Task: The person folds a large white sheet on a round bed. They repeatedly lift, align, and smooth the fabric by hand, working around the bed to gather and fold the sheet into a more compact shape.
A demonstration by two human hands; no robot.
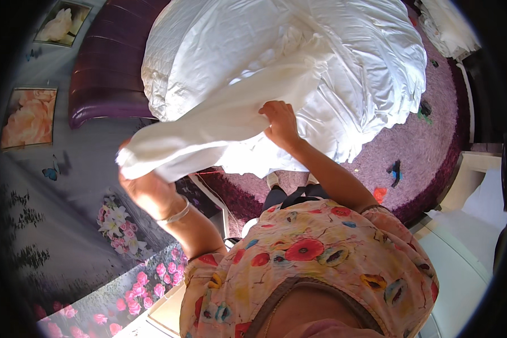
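A white sheet (208,127) stretches from the bed toward the left, its near end lifted and slightly blurred. My left hand (146,188), raised at the left, is closed on that lifted end, which partly covers the fingers. A pale bracelet (177,213) circles the left wrist. Further along the cloth, toward the middle, my right hand (280,125) grips the sheet's upper side with bent fingers. Behind the sheet lies rumpled white bedding (372,67) on the bed, hanging in folds over its near edge.
A purple padded headboard (110,67) stands left of the bed. Purple carpet (372,163) with a dark border surrounds it, bearing a red shape (380,195) at the right. Framed flower pictures (29,117) hang on the left wall. Pale furniture (453,253) stands at the lower right.
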